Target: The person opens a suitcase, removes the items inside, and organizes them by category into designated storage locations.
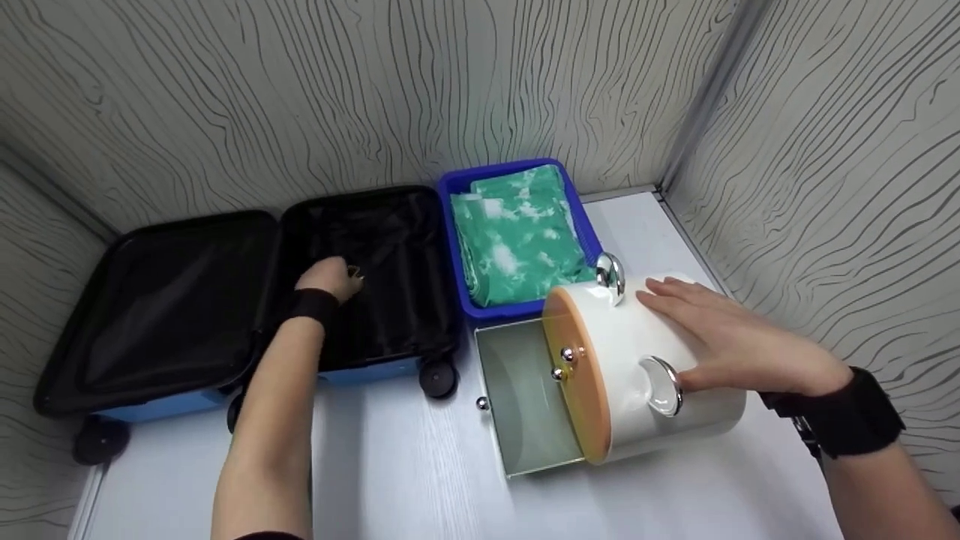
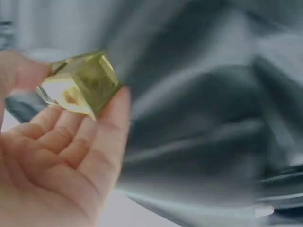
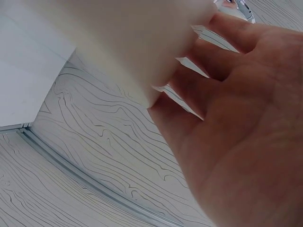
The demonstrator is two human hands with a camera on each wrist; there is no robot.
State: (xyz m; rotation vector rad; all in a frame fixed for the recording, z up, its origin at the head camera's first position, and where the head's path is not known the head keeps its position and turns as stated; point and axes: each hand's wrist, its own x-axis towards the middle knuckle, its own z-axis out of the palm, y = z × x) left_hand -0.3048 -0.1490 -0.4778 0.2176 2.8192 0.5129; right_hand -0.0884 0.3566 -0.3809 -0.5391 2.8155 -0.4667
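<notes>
In the left wrist view my left hand [image 2: 61, 156] pinches a small shiny gold box-shaped piece [image 2: 87, 82] between thumb and fingers; its exact kind I cannot tell. The head view shows that hand [image 1: 330, 277] inside the right half of an open black-lined suitcase [image 1: 397, 300]. My right hand [image 1: 720, 337] rests with spread, fairly straight fingers on a white rounded storage box [image 1: 630, 322] that has an orange front panel and silver handles. A shallow drawer [image 1: 525, 397] with a silver knob is pulled out from that box toward the left.
Behind the box stands a blue basket [image 1: 465, 300] with folded green-and-white cloth [image 1: 525, 232] in it. The other suitcase half [image 1: 172, 300] lies open at the left. Dark wheels [image 1: 438, 379] stick out at the front. Wood-patterned walls [image 1: 337, 97] enclose the white table [image 1: 405, 465].
</notes>
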